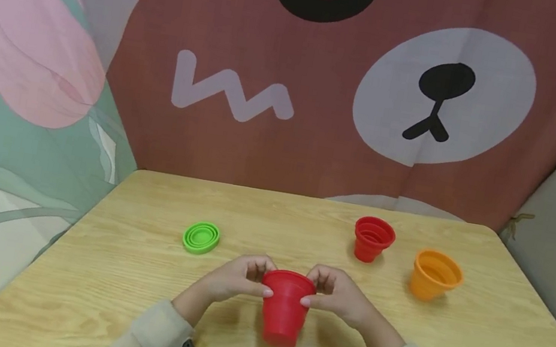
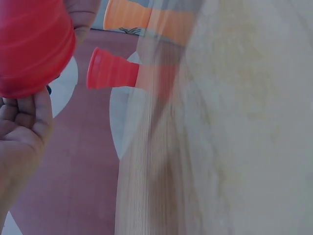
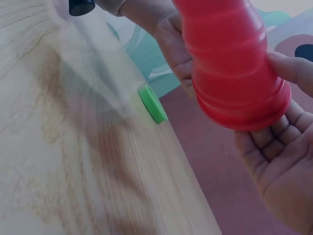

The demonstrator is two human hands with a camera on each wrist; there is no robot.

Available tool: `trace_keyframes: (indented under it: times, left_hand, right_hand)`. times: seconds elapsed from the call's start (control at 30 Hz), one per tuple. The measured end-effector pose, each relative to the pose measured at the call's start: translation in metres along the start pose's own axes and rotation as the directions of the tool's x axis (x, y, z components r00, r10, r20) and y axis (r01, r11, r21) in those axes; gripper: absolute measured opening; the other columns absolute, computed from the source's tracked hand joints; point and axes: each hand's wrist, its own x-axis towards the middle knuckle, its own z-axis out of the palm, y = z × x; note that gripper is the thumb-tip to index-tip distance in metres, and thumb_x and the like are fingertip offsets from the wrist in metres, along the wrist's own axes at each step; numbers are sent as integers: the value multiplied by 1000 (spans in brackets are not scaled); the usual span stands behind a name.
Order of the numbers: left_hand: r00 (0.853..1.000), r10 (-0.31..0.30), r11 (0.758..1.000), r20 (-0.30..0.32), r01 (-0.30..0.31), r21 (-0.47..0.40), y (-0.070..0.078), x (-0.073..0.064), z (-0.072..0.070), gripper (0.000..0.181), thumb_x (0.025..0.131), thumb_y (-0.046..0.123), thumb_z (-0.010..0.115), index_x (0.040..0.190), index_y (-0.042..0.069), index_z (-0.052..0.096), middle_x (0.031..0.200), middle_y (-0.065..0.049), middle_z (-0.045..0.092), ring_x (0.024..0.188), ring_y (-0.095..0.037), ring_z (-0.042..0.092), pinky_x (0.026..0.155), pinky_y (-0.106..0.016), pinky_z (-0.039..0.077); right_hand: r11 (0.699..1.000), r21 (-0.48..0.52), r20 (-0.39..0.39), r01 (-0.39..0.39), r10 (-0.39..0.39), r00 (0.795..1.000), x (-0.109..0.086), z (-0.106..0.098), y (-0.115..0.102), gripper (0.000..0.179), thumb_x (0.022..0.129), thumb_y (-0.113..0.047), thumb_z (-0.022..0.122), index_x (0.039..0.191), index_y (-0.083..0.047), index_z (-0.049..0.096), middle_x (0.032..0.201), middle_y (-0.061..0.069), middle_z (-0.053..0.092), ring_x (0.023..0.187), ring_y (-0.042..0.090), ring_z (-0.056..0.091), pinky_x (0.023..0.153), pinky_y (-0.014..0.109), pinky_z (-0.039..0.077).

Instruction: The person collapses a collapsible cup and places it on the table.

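A tall red collapsible cup (image 1: 284, 314) with stepped walls is held over the near middle of the wooden table, its base tipped toward me. My left hand (image 1: 239, 279) grips the left side of its rim, thumb outside and fingers curled behind. On the opposite side my right hand (image 1: 341, 299) pinches the rim in the same way. Both wrist views show the ribbed red wall up close, with the left hand (image 2: 24, 132) and the right hand (image 3: 288, 161) at the rim. The cup's inside is hidden.
A green collapsed cup (image 1: 201, 237) lies flat to the left on the table (image 1: 93, 271). Toward the back right stand a smaller red cup (image 1: 368, 253) and an orange cup (image 1: 426, 285), both expanded. A curtain with a bear print (image 1: 313, 161) hangs behind the table's far edge.
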Motion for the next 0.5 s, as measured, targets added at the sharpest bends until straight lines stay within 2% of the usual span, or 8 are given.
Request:
trace_keyframes:
  times: [0.23,0.4,0.5]
  left_hand:
    - [999,1,1000,47,-2,26,2,5,-1,31,77,10,63,89,-14,48,79,-2,56,73,-10,51,66,-23,44]
    - [999,-3,999,47,1,46,0,4,-2,26,77,6,61,86,-14,47,75,0,55,68,-9,50,62,-21,43]
    - [1000,-17,999,26,16,47,-1,5,-2,25,78,5,59,86,-14,47,73,1,55,67,-8,50,60,-20,43]
  right_hand:
    - [999,-33,16,11,-11,1000,-1,-1,-2,22,77,-7,62,82,9,48,75,0,55,72,13,50,67,30,44]
    - [1000,-18,37,17,-16,999,0,1,-2,22,77,-4,61,82,11,46,74,-2,54,71,11,49,66,28,43]
    - [999,10,42,33,-33,999,2,1,-1,21,78,-2,59,82,13,44,73,-2,55,70,9,50,63,24,45]
